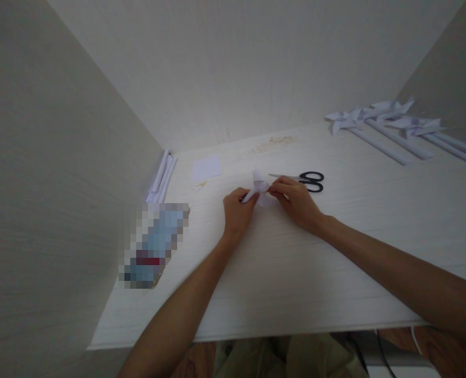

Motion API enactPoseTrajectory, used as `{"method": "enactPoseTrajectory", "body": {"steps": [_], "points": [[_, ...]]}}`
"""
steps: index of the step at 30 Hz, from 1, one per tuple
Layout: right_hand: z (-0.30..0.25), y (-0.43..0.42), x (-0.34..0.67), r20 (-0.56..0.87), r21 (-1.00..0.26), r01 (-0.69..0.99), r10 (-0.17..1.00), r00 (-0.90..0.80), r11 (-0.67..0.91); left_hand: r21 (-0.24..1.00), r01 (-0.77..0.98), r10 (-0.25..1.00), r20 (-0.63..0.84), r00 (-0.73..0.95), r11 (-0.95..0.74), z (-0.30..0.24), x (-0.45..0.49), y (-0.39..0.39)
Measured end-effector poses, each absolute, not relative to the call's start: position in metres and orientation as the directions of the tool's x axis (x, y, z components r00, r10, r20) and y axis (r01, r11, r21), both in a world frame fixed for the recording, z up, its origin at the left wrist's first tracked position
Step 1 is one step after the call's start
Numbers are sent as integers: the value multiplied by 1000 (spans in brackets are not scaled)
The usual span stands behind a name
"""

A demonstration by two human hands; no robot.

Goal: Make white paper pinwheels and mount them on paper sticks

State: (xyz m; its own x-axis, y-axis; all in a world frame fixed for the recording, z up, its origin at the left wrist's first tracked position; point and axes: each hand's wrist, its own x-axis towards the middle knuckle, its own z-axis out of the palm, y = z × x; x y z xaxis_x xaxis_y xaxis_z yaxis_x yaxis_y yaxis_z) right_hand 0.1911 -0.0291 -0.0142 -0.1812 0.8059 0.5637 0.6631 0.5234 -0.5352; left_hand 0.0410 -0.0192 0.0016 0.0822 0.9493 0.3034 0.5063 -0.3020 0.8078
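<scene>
The fingers of the left hand [237, 207] curl shut around the stem of a small white folded-paper pinwheel [261, 188]; the right hand [296, 202] pinches its head from the right, thumb and forefinger pressed together; the pinwheel lies between them, low over the pale wood-grain table [335, 252], stem slanting from lower left to upper right; black-handled scissors [309, 181] lie just behind the right hand; a white paper square [207, 168], rolled paper sticks [162, 178] and finished paper pinwheels [390, 123] lie farther out.

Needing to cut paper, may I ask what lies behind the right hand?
Black-handled scissors lie on the table; the right hand seems to cover their blades' near edge.
</scene>
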Motion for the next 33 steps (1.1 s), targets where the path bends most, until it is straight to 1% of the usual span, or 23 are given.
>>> {"method": "enactPoseTrajectory", "body": {"steps": [27, 33], "points": [[-15, -30, 191, 548, -532, 674, 815, -189, 513, 802, 514, 950, 295, 103, -304, 1, 40, -19], [-18, -28, 192, 561, -515, 657, 796, -227, 551, 797, 521, 951, 286, 121, -306, 0, 39, -17]]}}
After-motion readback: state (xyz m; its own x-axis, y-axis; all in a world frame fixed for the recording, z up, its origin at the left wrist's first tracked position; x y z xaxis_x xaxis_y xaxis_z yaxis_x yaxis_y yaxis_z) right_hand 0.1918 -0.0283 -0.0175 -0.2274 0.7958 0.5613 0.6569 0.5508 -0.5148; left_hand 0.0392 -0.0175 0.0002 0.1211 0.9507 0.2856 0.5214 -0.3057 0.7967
